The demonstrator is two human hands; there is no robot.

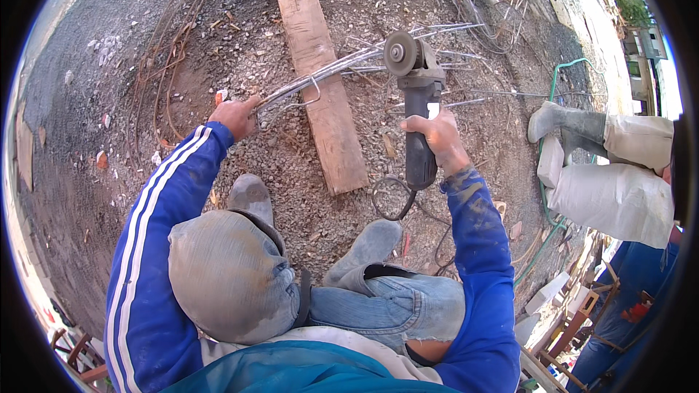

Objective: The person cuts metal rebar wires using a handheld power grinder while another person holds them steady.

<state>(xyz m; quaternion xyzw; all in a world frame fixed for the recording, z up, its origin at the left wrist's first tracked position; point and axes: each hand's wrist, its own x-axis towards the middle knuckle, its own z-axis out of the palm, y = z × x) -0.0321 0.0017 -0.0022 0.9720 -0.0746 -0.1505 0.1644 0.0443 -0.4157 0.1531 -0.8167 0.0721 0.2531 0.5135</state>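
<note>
Right hand (435,138) is clenched around the body of an angle grinder (418,105), disc up beside the wire bundle (349,65). Left hand (235,116) grips the bundle's near end. The wires lie across a wooden plank (320,80) on gravel ground (131,102). Another person's boot (561,120) stands right.

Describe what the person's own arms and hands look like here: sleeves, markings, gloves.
Both arms wear long blue sleeves. The left sleeve has white stripes running its length. The right sleeve is plain blue, smudged with grey dirt near the cuff. The left hand and right hand are bare, with no gloves.
</note>
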